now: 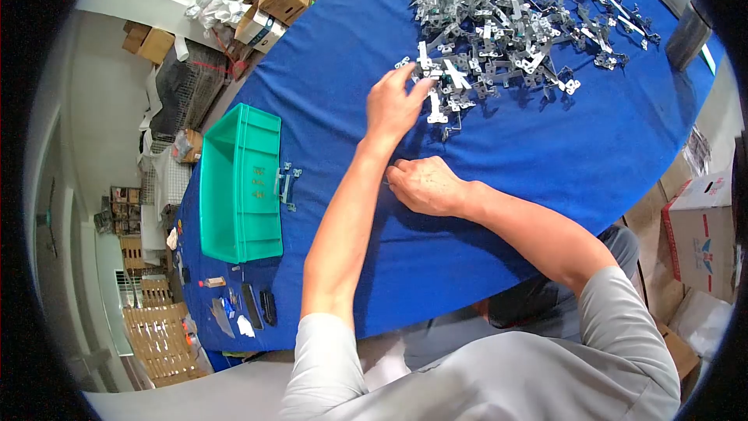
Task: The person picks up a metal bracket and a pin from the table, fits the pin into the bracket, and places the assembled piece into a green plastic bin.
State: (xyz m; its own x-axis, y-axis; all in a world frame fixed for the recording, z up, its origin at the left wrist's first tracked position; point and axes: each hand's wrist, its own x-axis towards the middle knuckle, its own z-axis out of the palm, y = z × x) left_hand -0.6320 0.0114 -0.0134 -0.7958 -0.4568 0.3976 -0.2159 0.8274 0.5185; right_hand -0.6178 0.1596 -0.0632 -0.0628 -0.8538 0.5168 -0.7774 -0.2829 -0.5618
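A large heap of small metal brackets (499,23) lies on the blue cloth at the top of the view. At the heap's lower left edge is my left hand (396,105), its thumb and fingers apart beside the pale metal pieces; nothing is visibly held in it. My right hand (427,185) is closed, lower down and nearer to me, over the blue cloth (343,156). Its fingers are curled together, and what they hold, if anything, is too small to name.
A green plastic bin (261,183) stands on the left of the table, with a few metal brackets (289,185) beside it. Small tools (251,306) lie at the lower left. A dark post (689,36) rises at the right edge. Cartons (705,226) stand beyond the table.
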